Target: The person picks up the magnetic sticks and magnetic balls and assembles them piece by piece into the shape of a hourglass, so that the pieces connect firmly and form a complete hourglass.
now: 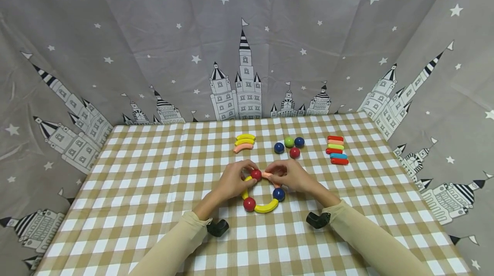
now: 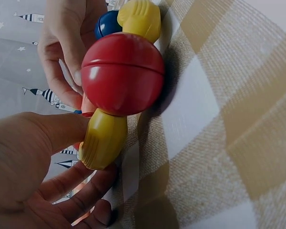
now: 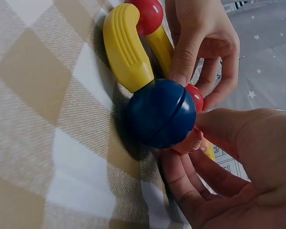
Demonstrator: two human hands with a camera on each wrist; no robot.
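A ring of balls and curved rods lies on the checkered cloth in front of me. My left hand (image 1: 234, 179) pinches the far red ball (image 1: 256, 174) between thumb and fingers. With thumb and fingertips, my right hand (image 1: 291, 175) grips the orange curved rod (image 1: 266, 175), whose end meets or nearly meets that ball. A yellow curved rod (image 2: 105, 138) runs from under the left hand to the near red ball (image 2: 122, 74). Another yellow curved rod (image 3: 128, 50) joins the near red ball to the blue ball (image 3: 161, 113), beside the right hand. The orange rod is partly hidden.
Beyond the hands, yellow and orange curved rods (image 1: 245, 140) lie stacked side by side. Loose blue, green and red balls (image 1: 295, 152) sit right of them. Farther right, several straight colored rods (image 1: 337, 150) form a row. A grey castle-print curtain (image 1: 154, 44) surrounds the table.
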